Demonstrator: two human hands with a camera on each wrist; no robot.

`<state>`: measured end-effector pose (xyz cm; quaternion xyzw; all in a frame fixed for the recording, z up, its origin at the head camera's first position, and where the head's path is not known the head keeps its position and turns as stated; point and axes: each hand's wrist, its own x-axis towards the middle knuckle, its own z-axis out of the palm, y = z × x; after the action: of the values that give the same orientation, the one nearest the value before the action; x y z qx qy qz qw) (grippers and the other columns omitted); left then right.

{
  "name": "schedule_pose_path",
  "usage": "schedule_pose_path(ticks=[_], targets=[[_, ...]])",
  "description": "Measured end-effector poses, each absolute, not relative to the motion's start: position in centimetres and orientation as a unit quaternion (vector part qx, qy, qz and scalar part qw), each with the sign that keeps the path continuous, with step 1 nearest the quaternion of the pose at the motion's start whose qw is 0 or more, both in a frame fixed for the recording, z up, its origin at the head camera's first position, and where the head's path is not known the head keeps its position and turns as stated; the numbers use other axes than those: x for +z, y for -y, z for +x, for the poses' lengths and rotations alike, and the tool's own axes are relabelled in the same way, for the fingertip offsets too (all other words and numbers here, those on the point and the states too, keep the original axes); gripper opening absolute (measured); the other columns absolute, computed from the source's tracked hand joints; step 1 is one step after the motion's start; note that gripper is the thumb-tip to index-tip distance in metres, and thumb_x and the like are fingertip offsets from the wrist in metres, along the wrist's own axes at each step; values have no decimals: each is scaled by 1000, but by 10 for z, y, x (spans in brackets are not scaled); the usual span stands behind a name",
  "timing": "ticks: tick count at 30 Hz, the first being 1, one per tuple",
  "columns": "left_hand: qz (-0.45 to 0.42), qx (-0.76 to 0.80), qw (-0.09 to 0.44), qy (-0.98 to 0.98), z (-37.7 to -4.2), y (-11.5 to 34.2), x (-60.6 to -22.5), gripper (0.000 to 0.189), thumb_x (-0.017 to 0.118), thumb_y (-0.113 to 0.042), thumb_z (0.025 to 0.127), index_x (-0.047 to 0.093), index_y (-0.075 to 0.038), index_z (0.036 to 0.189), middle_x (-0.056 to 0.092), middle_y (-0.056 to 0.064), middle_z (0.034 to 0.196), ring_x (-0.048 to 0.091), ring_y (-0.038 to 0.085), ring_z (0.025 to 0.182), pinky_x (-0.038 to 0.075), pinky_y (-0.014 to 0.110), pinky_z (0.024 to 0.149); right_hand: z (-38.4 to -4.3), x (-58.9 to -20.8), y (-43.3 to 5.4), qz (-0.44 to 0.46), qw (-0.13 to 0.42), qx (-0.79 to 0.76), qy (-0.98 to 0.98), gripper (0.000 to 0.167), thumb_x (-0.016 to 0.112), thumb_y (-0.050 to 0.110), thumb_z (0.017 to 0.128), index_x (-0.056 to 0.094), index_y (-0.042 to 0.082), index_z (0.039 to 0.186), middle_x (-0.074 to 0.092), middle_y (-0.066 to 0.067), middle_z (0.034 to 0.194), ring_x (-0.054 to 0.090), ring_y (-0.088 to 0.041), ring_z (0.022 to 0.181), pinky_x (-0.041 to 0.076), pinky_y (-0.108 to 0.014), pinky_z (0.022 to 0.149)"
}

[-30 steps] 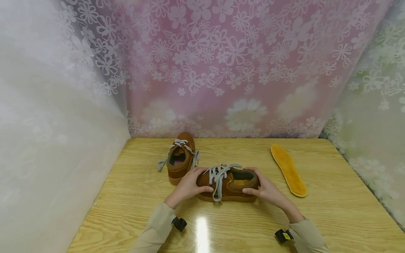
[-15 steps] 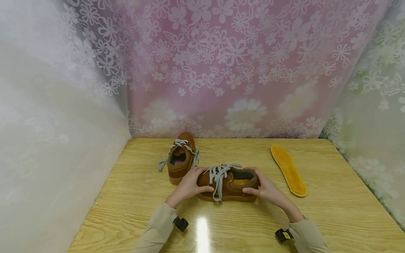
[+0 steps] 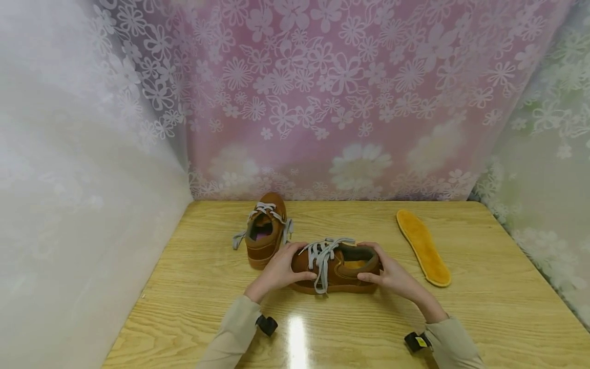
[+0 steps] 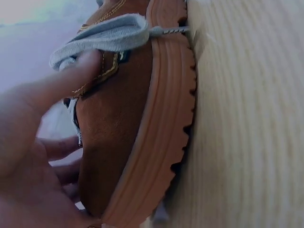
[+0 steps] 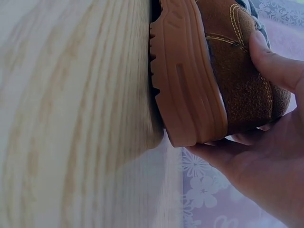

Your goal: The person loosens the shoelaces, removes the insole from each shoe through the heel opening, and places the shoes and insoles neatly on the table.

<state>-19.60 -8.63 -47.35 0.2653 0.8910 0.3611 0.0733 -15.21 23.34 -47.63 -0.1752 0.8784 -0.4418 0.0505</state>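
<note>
Held at both ends

On the pale wood-grain table (image 3: 203, 307) stands a brown suede lace-up shoe (image 3: 346, 277), toe leftward; a matching brown shoe (image 3: 260, 252) sits behind-left, a fuzzy orange insole (image 3: 424, 248) rightward. The left hand (image 3: 278, 272) grips the toe, the right hand (image 3: 392, 275) the heel. Balanced pressure, thumbs clear of the grey laces (image 3: 321, 255), should steady it.

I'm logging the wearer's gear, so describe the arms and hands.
The left hand and right hand wear no gloves. The left sleeve and right sleeve are plain beige. A small, boxy black device sits by each cuff: the left device and the right device, which bears a yellow patch.
</note>
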Motion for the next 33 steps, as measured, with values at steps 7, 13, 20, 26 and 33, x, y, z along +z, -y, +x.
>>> schedule_pose_path(ticks=[7,13,20,26,33], targets=[[302,370,77,-875,-202,81,-470,76,71,-52,93,39,-26,157,41,2,159,34,30,148,25,59,119,-151,-471,-232,-182,44,-450,-873,74,73,28,96,32,17,156,35,-24,156,45,-49,133,42,-70,99],[314,364,81,-873,-204,80,-472,73,69,-50,95,40,-24,156,42,-1,158,38,28,146,22,60,120,-158,-452,-225,-199,-63,-467,-860,54,58,12,105,38,12,155,47,-20,149,47,-43,133,40,-67,102],[317,366,80,-871,-204,78,-472,72,70,-48,95,41,-21,156,43,0,158,40,27,145,25,60,119,-177,-424,-196,-244,-144,-339,-897,37,61,1,100,61,8,137,63,-10,136,57,-33,127,47,-57,101],[317,366,80,-871,-204,76,-473,73,70,-47,95,41,-19,156,43,0,157,41,28,144,25,60,118,-187,-419,-184,-275,-87,-312,-905,36,67,2,97,65,8,132,67,-8,130,61,-32,121,50,-55,100],[306,369,80,-874,-204,80,-475,72,69,-49,95,42,-21,156,44,-2,157,40,27,144,26,58,119,-190,-425,-179,-278,-74,-303,-908,27,72,7,94,71,11,122,71,-4,120,67,-27,109,55,-50,92]])
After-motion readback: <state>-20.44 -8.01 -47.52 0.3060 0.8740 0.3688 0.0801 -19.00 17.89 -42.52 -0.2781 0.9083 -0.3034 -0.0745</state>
